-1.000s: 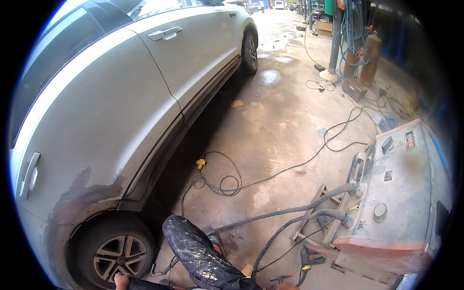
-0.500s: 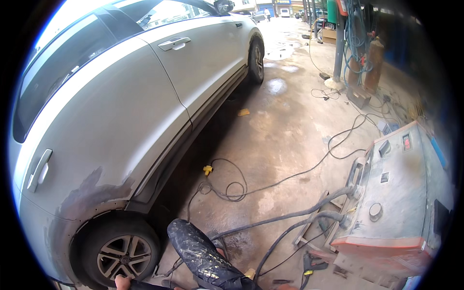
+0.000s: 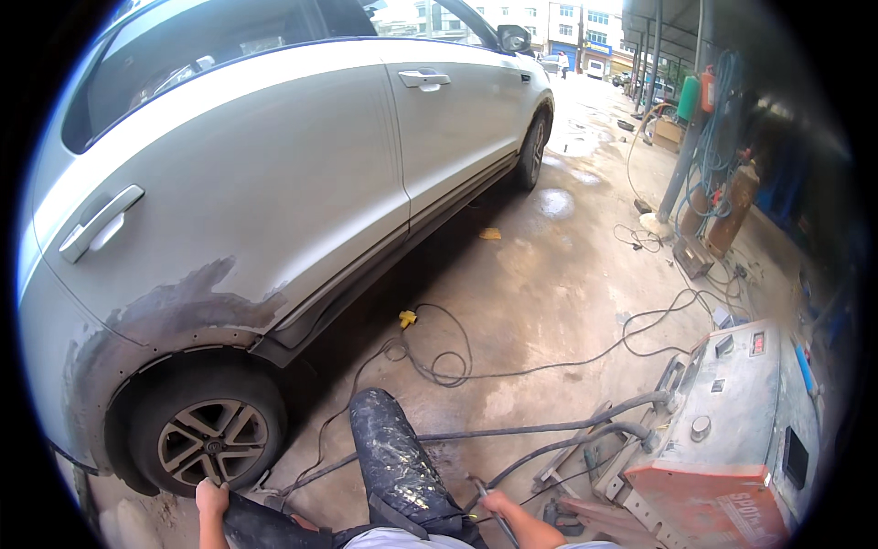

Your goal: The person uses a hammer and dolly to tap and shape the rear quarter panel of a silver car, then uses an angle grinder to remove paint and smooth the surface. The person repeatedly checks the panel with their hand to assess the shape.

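My left hand (image 3: 212, 497) is closed in a fist beside my dark-trousered leg, just in front of the rear wheel (image 3: 219, 441) of a white car (image 3: 302, 165). What it holds, if anything, is hidden. Near my other paint-spotted knee (image 3: 402, 457), my right hand (image 3: 497, 501) is closed around a slim dark metal tool (image 3: 503, 529), whose exact kind I cannot make out. Above the wheel arch, a grey sanded patch (image 3: 197, 306) spreads over the car's bodywork, with small holes along the arch edge.
A worn grey and red welding-type machine (image 3: 722, 403) stands on the right. Its thick cables (image 3: 549, 427) run across the concrete toward my legs. A thin black lead (image 3: 549, 368) with a yellow connector (image 3: 407, 318) loops ahead. Gas cylinders (image 3: 732, 210) and hoses stand by a post.
The view has shifted, with the car and machine sitting differently in it. My left hand shows higher and more fully. My right hand has come into view with the metal tool.
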The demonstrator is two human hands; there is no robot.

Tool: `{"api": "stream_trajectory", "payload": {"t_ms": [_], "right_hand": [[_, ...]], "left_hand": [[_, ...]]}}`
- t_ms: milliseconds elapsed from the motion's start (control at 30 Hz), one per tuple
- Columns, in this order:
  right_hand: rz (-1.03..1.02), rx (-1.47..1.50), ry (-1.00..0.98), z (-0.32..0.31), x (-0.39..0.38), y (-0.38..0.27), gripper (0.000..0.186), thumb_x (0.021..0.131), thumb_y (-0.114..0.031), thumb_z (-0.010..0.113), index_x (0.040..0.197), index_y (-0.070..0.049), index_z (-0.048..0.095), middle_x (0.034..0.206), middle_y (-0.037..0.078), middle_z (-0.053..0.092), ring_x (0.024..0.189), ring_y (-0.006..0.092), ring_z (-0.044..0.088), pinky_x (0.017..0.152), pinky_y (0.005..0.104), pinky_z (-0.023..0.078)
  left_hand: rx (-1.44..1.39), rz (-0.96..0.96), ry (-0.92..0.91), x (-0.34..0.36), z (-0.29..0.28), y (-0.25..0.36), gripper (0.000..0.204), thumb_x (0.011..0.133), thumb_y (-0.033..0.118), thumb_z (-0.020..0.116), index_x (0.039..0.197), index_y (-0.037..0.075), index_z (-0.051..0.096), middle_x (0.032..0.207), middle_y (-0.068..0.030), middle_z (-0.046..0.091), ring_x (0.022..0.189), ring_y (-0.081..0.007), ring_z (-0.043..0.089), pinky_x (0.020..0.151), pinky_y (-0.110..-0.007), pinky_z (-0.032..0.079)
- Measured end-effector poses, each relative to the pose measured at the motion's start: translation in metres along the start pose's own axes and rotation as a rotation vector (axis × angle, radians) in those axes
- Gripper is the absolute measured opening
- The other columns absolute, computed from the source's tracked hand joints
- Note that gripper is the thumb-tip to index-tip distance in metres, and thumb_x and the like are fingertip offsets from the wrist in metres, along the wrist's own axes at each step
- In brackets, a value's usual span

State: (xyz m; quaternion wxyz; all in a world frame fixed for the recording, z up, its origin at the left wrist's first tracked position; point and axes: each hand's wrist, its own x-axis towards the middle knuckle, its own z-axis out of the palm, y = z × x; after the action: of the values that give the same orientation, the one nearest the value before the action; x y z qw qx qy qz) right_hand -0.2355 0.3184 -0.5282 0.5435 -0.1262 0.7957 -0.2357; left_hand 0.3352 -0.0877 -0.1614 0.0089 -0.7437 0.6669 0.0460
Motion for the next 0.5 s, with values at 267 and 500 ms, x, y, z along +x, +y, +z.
{"api": "stream_trajectory", "payload": {"t_ms": [267,500], "right_hand": [[-0.516,0.261,0.075,-0.023,-0.105,-0.224,0.019,0.092,-0.020,0.075,0.098,-0.005,0.064,0.072,0.000,0.056,0.065,0.0126,0.057,0.057,0.0351,0.050],[-0.713,0.199,0.249,0.001,-0.185,-0.326,0.016,0.100,-0.020,0.069,0.095,-0.008,0.061,0.070,-0.006,0.051,0.060,0.0069,0.047,0.050,0.0304,0.042]], "left_hand": [[-0.124,0.138,0.615,0.045,-0.059,0.021,0.084,0.092,0.030,0.077,0.155,-0.009,0.039,0.166,-0.0295,0.034,0.154,-0.0467,0.030,0.126,-0.051,0.028],[-0.351,-0.076,1.377,0.173,-0.193,-0.033,0.106,0.103,0.065,0.052,0.160,-0.018,0.017,0.168,-0.0400,0.013,0.160,-0.0511,0.011,0.130,-0.055,0.011]]}}
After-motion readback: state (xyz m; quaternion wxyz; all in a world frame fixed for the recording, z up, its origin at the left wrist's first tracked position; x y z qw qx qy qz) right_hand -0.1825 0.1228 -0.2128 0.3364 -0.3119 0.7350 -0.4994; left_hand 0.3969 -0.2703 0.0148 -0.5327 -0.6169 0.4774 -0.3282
